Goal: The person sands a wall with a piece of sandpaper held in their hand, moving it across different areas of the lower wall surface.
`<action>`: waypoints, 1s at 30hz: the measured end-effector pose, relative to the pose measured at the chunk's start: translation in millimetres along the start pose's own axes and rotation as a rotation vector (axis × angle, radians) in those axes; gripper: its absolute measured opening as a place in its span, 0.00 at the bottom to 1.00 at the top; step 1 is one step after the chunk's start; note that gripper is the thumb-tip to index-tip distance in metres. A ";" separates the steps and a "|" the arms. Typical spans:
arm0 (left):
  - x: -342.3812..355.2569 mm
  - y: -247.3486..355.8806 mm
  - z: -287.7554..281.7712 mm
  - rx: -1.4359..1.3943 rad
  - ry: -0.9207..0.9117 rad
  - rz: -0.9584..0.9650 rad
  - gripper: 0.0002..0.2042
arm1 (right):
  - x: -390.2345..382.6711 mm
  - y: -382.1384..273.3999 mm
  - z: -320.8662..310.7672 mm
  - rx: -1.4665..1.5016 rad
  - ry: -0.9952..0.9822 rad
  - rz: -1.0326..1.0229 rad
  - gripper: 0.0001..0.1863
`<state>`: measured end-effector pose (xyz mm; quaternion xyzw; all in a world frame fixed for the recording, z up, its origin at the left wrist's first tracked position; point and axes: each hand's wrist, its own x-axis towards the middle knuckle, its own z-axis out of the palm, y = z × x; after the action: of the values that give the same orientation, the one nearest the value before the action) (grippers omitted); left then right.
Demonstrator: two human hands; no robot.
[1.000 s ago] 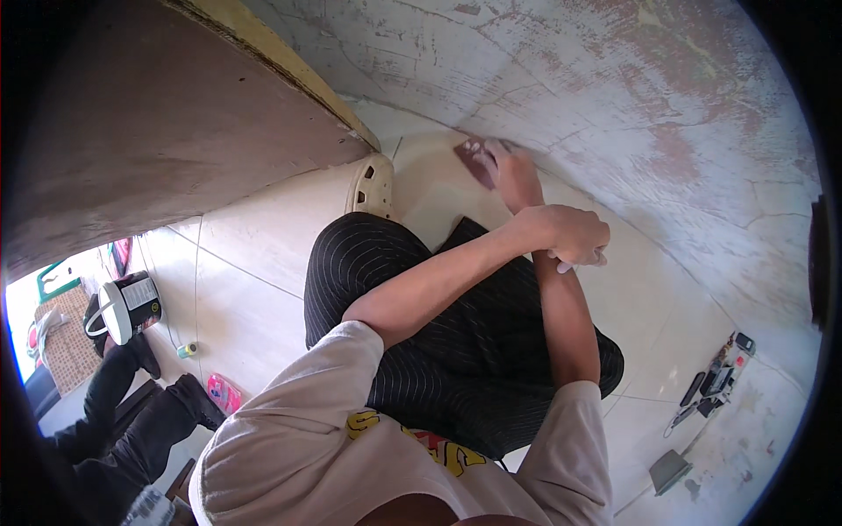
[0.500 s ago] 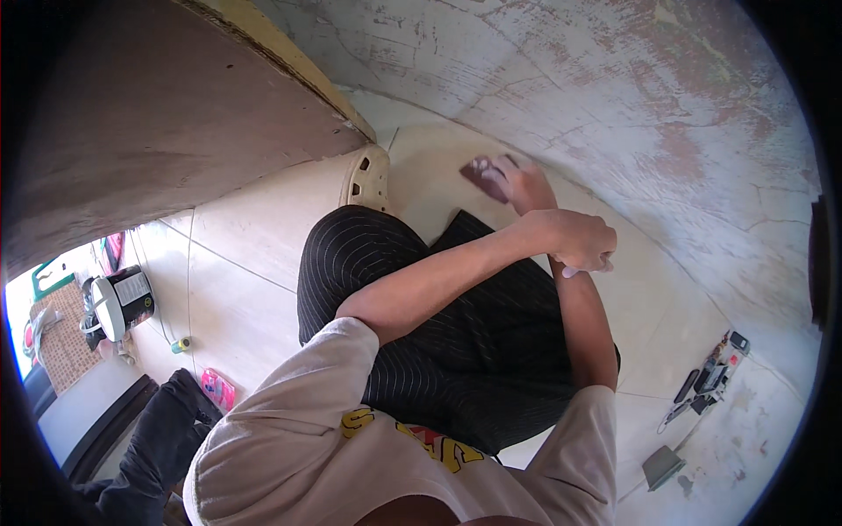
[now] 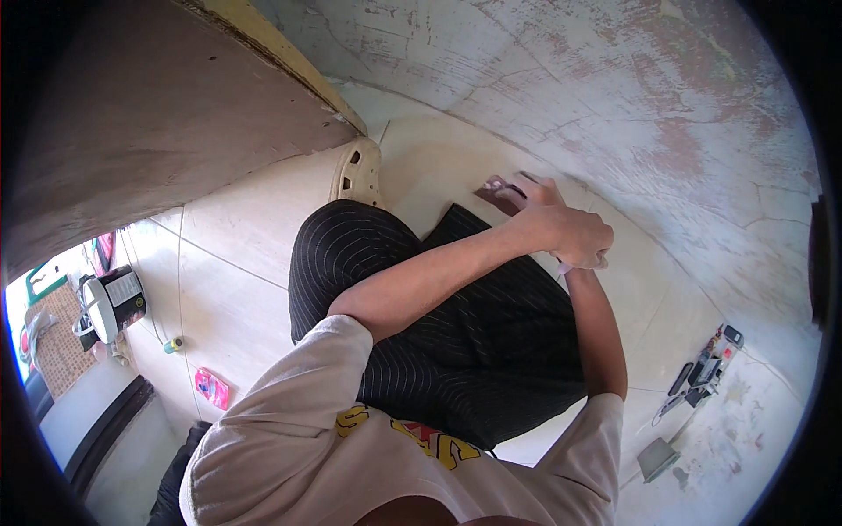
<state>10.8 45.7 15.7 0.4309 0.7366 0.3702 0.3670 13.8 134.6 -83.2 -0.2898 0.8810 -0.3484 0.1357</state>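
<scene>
Our right hand (image 3: 538, 192) has its grip clamped on a brown sheet (image 3: 502, 203), low at the floor (image 3: 430, 153) near the wall (image 3: 631, 149); whether our curled left hand (image 3: 581, 238) holds something, we cannot tell. The step seems rubbing, so the next move calls for steady, flat pressure

Has drawn the flat, dark reddish-brown sheet (image 3: 503, 202) under the bare right hand (image 3: 539, 191) away from the cream tiled floor's (image 3: 430, 158) far corner, nearer the bare, curled left hand (image 3: 579, 237). Now leaves only part of a co-worker's black-clad legs (image 3: 178, 478) visible.
</scene>
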 end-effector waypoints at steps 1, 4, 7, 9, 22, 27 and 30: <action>1.6 -0.3 -0.4 -0.078 -0.030 -0.004 0.17 | 9.8 5.8 4.5 -0.118 0.033 -0.086 0.09; -0.9 -5.0 0.1 -0.059 0.015 -0.020 0.17 | 47.7 -13.2 11.8 -0.282 0.084 -0.164 0.10; -1.7 -1.7 -9.1 -0.048 0.088 0.013 0.17 | 73.2 -6.3 9.7 -0.421 0.160 -0.150 0.11; -3.3 -2.4 -11.5 -0.147 0.101 0.008 0.17 | 77.5 -5.5 12.7 -0.474 0.201 -0.178 0.11; 9.0 0.8 8.2 -0.097 0.190 0.092 0.17 | -36.4 5.8 -37.9 -0.158 -0.098 0.112 0.09; 25.9 -1.8 50.2 -0.016 0.096 0.316 0.17 | -1.4 12.7 -37.0 -0.357 0.190 -0.050 0.08; 15.4 2.5 42.0 -0.188 0.078 0.300 0.17 | -4.5 25.8 -30.7 -0.413 0.301 -0.061 0.08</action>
<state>42.3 70.1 -4.8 0.4850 0.6397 0.5045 0.3177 -6.9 169.0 -78.8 -0.2827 0.9346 -0.2044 -0.0696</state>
